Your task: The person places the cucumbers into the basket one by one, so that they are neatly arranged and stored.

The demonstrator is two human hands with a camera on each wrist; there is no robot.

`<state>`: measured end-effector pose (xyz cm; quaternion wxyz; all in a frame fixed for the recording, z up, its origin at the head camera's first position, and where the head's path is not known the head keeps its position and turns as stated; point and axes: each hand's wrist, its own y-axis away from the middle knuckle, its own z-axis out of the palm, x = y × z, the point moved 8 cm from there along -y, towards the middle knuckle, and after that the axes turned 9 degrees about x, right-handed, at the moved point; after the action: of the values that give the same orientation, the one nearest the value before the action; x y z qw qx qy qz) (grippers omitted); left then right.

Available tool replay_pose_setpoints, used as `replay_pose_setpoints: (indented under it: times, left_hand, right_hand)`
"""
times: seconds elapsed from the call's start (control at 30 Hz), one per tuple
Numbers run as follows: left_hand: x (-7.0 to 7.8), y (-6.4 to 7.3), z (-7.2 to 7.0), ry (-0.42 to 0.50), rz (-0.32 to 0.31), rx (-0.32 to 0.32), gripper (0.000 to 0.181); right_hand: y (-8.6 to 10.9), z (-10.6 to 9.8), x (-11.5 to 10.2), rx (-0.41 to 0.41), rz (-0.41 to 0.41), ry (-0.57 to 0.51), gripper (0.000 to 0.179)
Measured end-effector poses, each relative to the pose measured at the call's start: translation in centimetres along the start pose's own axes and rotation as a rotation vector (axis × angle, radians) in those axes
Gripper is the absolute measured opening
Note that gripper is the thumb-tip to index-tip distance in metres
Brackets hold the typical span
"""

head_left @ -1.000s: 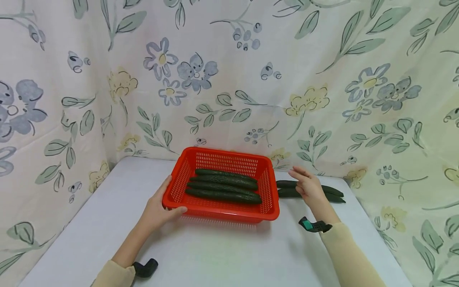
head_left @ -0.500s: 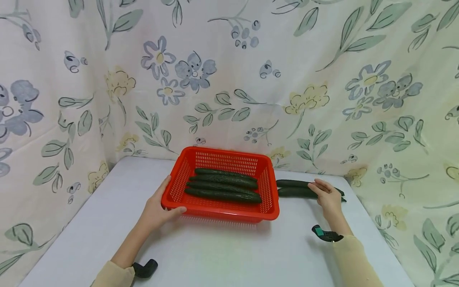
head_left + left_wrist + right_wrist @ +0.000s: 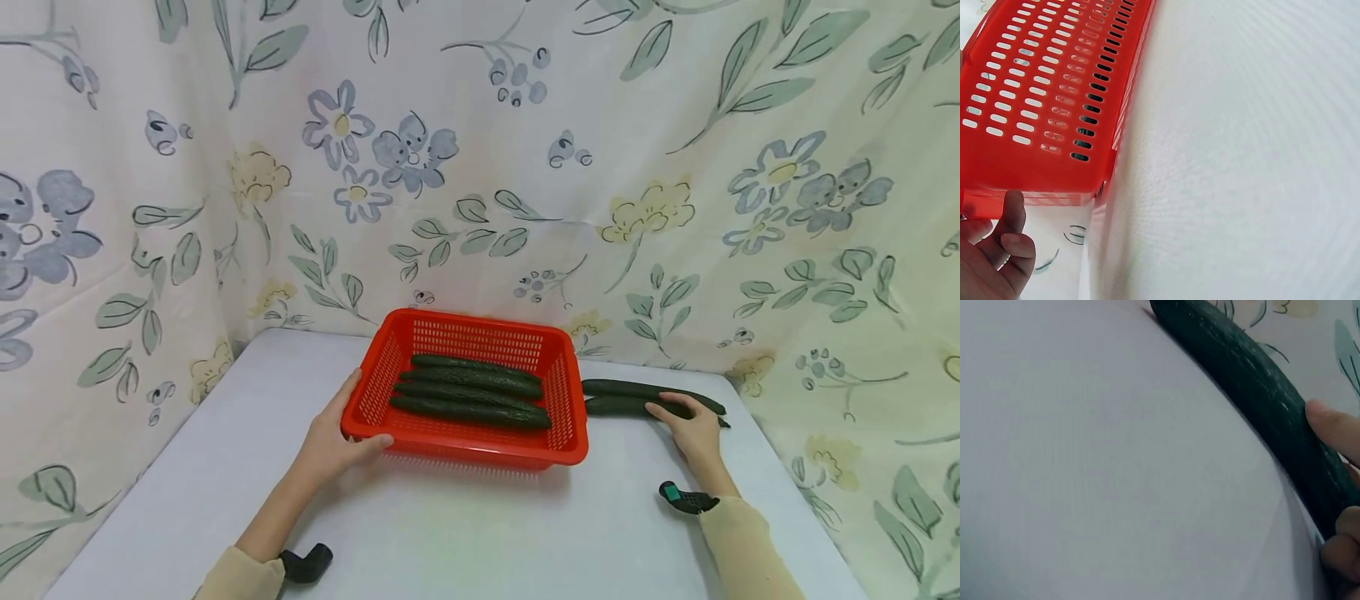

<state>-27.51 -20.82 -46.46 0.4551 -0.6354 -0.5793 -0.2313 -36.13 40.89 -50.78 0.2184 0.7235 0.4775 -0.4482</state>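
A red plastic basket (image 3: 480, 448) stands mid-table, tipped a little toward me, with several dark green cucumbers (image 3: 472, 393) lying side by side in it. My left hand (image 3: 326, 446) holds its left front corner, the thumb along the front rim; in the left wrist view the fingers (image 3: 1015, 212) curl at the basket's edge. To the right of the basket, two more cucumbers lie on the table. My right hand (image 3: 693, 433) grips the front cucumber (image 3: 617, 406) near its right end, thumb and fingers on opposite sides of it in the right wrist view. Behind it lies the back cucumber (image 3: 633, 388).
The white-covered table (image 3: 465, 533) meets a floral curtain (image 3: 480, 167) right behind the basket and along both sides. The basket's right wall sits close to the left ends of the two loose cucumbers.
My right hand has moved right and down from beside the basket onto the front loose cucumber, and its fingers have closed around it. The left hand and basket have stayed in place.
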Motion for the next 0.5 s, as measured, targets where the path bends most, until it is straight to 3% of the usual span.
replay_pose_setpoints:
  times: [0.33, 0.5]
  left_hand:
    - [0.23, -0.05, -0.03, 0.002, -0.008, 0.006, 0.116]
    - [0.1, 0.12, -0.02, 0.004, -0.003, 0.006, 0.116]
  right_hand:
    - [0.31, 0.23, -0.26, -0.107, -0.139, 0.108, 0.072]
    - [0.41, 0.17, -0.02, -0.163, -0.115, 0.081, 0.072]
